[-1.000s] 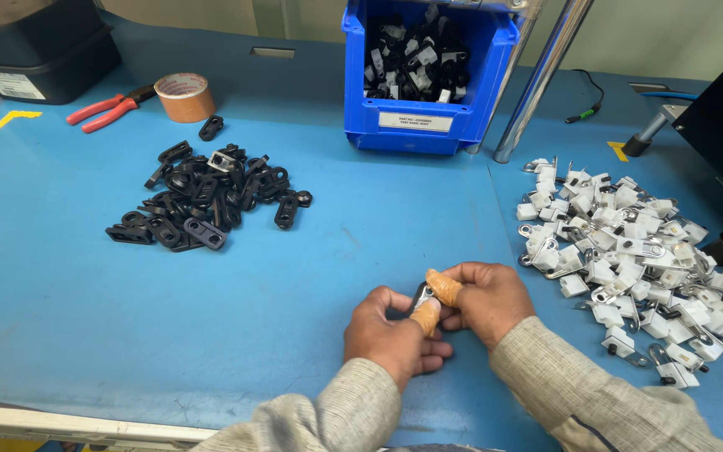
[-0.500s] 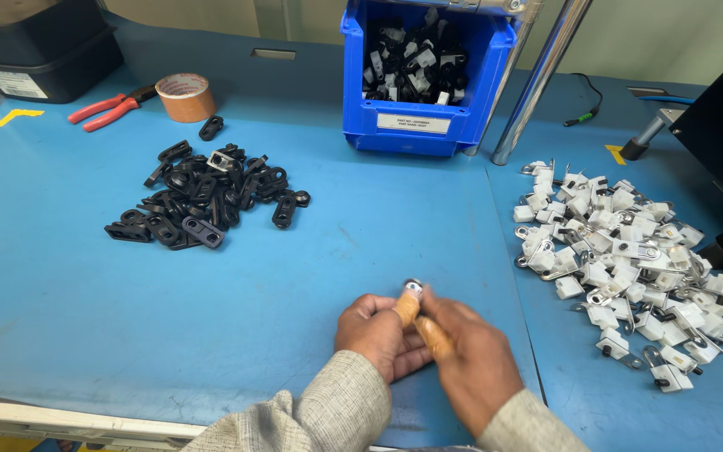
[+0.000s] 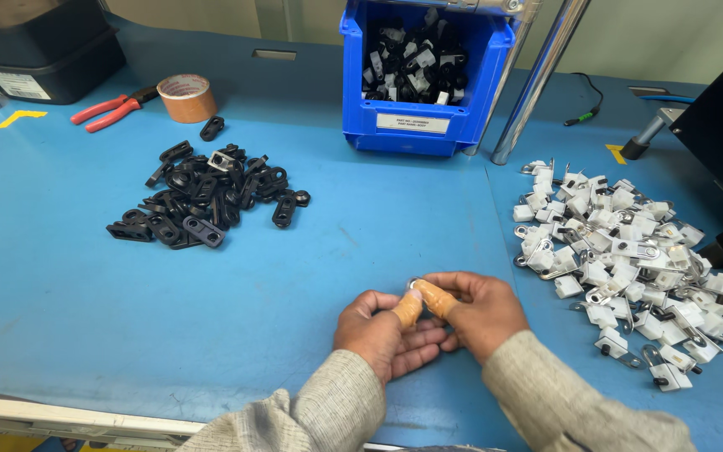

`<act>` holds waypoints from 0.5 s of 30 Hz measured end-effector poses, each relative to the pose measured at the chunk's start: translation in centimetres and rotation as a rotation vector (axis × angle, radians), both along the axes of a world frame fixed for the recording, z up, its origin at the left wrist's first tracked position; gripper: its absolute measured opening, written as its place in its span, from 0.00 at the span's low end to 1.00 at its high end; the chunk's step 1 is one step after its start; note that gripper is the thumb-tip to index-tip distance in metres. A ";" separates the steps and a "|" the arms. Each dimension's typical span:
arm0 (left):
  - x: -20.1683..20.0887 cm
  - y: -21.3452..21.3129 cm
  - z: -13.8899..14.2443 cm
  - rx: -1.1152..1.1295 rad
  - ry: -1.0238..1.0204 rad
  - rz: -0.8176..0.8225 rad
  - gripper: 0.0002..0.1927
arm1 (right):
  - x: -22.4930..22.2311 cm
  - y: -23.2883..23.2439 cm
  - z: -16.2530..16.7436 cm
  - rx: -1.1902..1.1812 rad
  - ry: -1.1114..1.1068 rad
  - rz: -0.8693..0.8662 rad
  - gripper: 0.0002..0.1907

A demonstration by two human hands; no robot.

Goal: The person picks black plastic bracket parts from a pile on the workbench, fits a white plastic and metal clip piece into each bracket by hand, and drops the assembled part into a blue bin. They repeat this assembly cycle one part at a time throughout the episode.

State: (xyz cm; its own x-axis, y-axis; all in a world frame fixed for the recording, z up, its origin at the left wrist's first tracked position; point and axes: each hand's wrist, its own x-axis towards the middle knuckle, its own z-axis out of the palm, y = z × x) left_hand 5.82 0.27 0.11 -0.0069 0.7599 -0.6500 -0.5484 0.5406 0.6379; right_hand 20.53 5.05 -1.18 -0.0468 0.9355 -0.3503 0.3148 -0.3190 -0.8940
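Observation:
My left hand [image 3: 382, 333] and my right hand [image 3: 479, 311] meet near the table's front edge, each with an orange finger cot on a fingertip. Together they pinch one small clip [image 3: 416, 285], of which only a metal loop shows between the fingertips. A pile of black plastic clips [image 3: 202, 194] lies to the left. A heap of white clips with metal loops [image 3: 629, 259] lies to the right, close to my right hand.
A blue bin [image 3: 424, 117] holding mixed black and white parts stands at the back. Red-handled pliers [image 3: 110, 110], a brown tape roll [image 3: 186, 96] and black boxes [image 3: 39, 46] sit at back left. A metal pole [image 3: 537, 79] rises beside the bin. All rest on a blue table [image 3: 328, 226].
My right hand swung down over the left hand half a second ago and has come back up; both hands now pinch the clip at the fingertips again.

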 end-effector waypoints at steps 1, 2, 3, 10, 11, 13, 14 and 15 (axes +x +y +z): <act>0.1 -0.2 0.2 0.009 0.016 -0.010 0.10 | -0.1 0.6 0.1 -0.032 0.041 0.009 0.13; 0.1 -0.4 0.3 0.029 0.029 -0.005 0.10 | -0.2 1.3 0.2 -0.064 0.082 0.018 0.12; 0.3 -0.6 0.5 0.048 0.041 0.000 0.10 | -0.3 1.7 0.2 -0.096 0.122 0.026 0.11; 1.0 -0.5 1.4 0.055 0.238 0.041 0.09 | -0.8 1.3 -1.4 -0.052 0.254 -0.262 0.12; 0.9 -0.5 1.3 0.053 0.199 0.046 0.10 | -0.9 0.9 -1.4 -0.016 0.265 -0.232 0.15; 0.7 -0.3 1.0 0.052 0.118 0.060 0.11 | -0.9 -0.4 -1.5 0.121 0.126 -0.133 0.18; 0.6 -0.1 0.8 0.040 0.099 0.064 0.12 | -0.7 -1.6 -1.7 0.221 -0.022 -0.063 0.18; 0.4 0.1 0.5 0.027 0.080 0.069 0.12 | -0.7 -2.8 -1.9 0.320 -0.168 0.009 0.20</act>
